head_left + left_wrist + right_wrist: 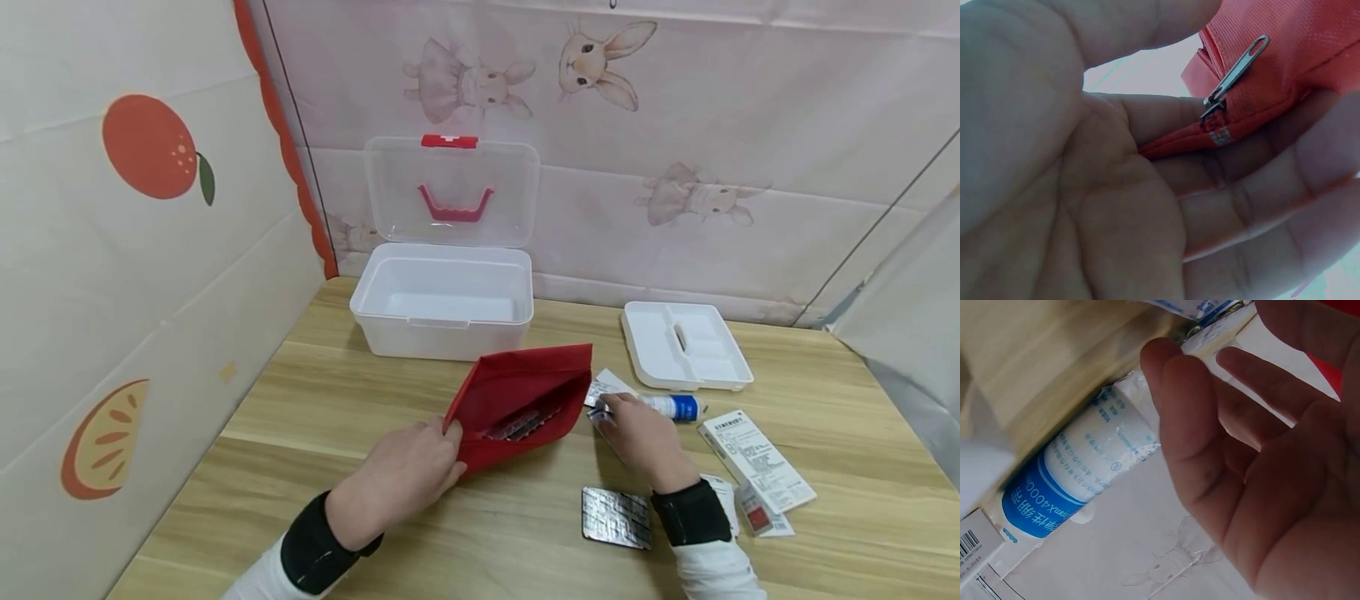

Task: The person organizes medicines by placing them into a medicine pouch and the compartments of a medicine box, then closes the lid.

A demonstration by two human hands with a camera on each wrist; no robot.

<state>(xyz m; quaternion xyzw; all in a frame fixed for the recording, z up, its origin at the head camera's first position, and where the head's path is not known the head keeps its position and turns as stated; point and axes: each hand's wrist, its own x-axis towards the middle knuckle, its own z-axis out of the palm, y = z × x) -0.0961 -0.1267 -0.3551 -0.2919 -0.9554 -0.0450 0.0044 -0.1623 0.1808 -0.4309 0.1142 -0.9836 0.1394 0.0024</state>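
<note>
A red fabric zip pouch (517,400) is tilted up with its mouth open, clear and silvery packs (522,423) inside. My left hand (408,467) grips its left end; the left wrist view shows the zip pull (1235,72) beside the fingers. My right hand (643,437) reaches down to the right of the pouch, its bent fingers (1191,406) right at a small blue-and-white packet (1188,306); whether they pinch it, I cannot tell. Just beyond these fingers lies a wrapped elastic bandage roll (1085,459) with a blue band. A silver blister pack (617,517) lies nearer me.
Behind the pouch stands a white box (442,337), its clear lid (453,171) raised. A white divided tray (652,342) sits at the back right. Below it lie a white printed carton (757,458) and a smaller box (757,510). Printed cloths hang along the table's back and left.
</note>
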